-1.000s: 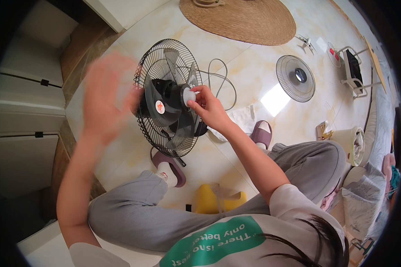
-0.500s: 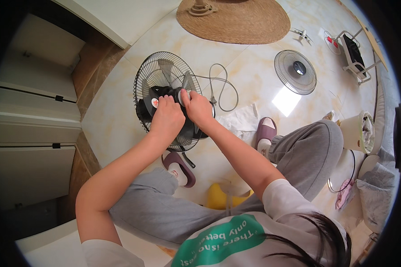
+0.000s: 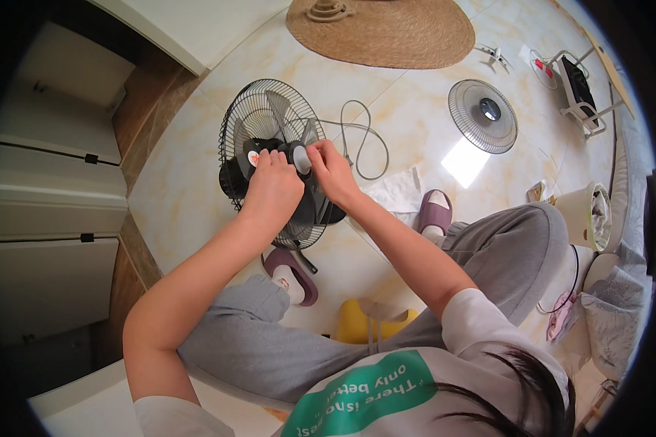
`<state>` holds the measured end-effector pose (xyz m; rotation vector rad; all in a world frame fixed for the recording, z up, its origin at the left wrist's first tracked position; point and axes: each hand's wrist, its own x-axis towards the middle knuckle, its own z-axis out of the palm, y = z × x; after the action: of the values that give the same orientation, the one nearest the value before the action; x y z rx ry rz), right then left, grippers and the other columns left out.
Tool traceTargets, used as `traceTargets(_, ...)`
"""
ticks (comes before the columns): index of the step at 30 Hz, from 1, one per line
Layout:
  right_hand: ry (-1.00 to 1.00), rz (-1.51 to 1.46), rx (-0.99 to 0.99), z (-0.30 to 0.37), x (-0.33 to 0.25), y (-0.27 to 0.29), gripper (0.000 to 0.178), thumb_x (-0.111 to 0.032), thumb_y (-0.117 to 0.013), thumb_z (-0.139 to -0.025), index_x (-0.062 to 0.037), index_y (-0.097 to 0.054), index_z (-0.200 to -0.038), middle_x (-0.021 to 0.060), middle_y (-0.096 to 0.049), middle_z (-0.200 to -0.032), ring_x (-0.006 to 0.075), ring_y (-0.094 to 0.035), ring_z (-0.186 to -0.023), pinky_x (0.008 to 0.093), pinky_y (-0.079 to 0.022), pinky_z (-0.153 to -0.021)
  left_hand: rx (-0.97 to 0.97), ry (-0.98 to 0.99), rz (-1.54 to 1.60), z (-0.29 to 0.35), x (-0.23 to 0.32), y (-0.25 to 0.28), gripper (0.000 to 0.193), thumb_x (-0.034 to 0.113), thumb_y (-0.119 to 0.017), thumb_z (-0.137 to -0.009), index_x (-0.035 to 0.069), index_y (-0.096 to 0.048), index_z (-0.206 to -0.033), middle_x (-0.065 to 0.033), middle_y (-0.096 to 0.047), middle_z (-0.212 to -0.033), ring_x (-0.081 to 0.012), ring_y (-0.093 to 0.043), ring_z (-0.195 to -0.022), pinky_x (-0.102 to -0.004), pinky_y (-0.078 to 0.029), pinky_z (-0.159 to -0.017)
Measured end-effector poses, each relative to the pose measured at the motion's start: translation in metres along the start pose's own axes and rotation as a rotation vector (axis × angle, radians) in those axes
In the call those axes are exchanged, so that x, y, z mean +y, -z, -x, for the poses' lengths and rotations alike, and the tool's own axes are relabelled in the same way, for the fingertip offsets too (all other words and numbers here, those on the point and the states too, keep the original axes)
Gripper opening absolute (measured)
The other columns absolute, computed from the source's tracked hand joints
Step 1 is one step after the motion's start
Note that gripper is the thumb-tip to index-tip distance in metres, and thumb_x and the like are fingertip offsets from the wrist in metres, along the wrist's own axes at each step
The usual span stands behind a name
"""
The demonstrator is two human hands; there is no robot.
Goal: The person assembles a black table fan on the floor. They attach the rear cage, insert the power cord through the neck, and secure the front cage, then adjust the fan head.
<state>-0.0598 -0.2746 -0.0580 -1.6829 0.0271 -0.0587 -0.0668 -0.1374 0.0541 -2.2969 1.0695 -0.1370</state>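
Note:
A black floor fan (image 3: 242,109) stands between my feet with its front guard off, so its dark see-through blades (image 3: 278,110) show inside the rear wire cage. My left hand (image 3: 273,183) is closed over the middle of the fan, fingers bent across the dark part beside a white round sticker (image 3: 253,158). At the hub is a round grey knob (image 3: 302,159). My right hand (image 3: 332,175) is at the knob's right side, a digit against its rim; its other fingers are partly hidden.
The detached front guard (image 3: 468,120) lies on the tiled floor at the right. A grey cord (image 3: 385,149) loops beside the fan, near a crumpled white sheet (image 3: 399,193). A woven mat (image 3: 386,40) lies beyond, a bin (image 3: 580,215) stands right, and a yellow seat (image 3: 353,322) is under me.
My right hand has shifted slightly right on the knob, uncovering more of its grey face. The left hand keeps nearly the same place on the fan.

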Motion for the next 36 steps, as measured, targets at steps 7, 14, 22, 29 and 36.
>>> traceTargets(7, 0.5, 0.131, 0.056, -0.003, 0.004, 0.005, 0.032, -0.028, -0.062, -0.095, -0.0006, -0.055, -0.11, 0.0112, -0.062, -0.074, 0.0212, -0.057, -0.067, 0.0334, -0.046, -0.062, -0.036, -0.011, 0.008, 0.001, -0.002, 0.002, 0.02, 0.013, -0.061, -0.077, -0.002, -0.067, -0.09, -0.02, -0.068, -0.105, -0.0292, -0.063, -0.105, -0.0416, -0.044, -0.098)
traceTargets(14, -0.062, 0.109, 0.002, -0.004, 0.0, 0.002, 0.044, -0.041, -0.058, -0.095, 0.0021, -0.052, -0.102, 0.019, -0.062, -0.072, 0.0366, -0.061, -0.069, 0.0416, -0.048, -0.064, -0.069, -0.01, -0.013, -0.001, 0.0, 0.004, 0.024, 0.013, -0.061, -0.079, -0.003, -0.067, -0.096, -0.0207, -0.068, -0.109, -0.0295, -0.063, -0.108, -0.0421, -0.043, -0.1)
traceTargets(22, 0.004, 0.113, -0.063, -0.001, -0.004, -0.002, 0.033, -0.03, -0.059, -0.097, 0.002, -0.05, -0.104, 0.0176, -0.064, -0.084, 0.0273, -0.061, -0.075, 0.0372, -0.048, -0.068, -0.075, -0.001, 0.015, -0.002, -0.001, 0.003, 0.021, 0.013, -0.062, -0.078, -0.001, -0.068, -0.092, -0.0185, -0.068, -0.104, -0.0281, -0.064, -0.104, -0.0415, -0.044, -0.098)
traceTargets(29, 0.403, 0.175, -0.045, -0.005, 0.012, 0.003, 0.026, -0.014, -0.062, -0.094, 0.0014, -0.05, -0.11, 0.0187, -0.06, -0.091, 0.0331, -0.057, -0.079, 0.0394, -0.048, -0.072, -0.058, 0.0, 0.007, -0.002, -0.003, 0.003, 0.013, 0.014, -0.063, -0.075, 0.003, -0.067, -0.083, -0.0122, -0.065, -0.087, -0.0249, -0.063, -0.093, -0.0388, -0.046, -0.092)
traceTargets(36, 0.688, 0.277, -0.136, -0.021, 0.018, 0.016, 0.027, -0.013, -0.063, -0.093, -0.0007, -0.05, -0.113, 0.0149, -0.057, -0.095, 0.0303, -0.057, -0.083, 0.0369, -0.048, -0.073, -0.058, 0.003, 0.025, -0.003, -0.003, 0.002, 0.014, 0.013, -0.063, -0.076, 0.002, -0.067, -0.083, -0.0137, -0.066, -0.09, -0.026, -0.064, -0.096, -0.0407, -0.046, -0.093)
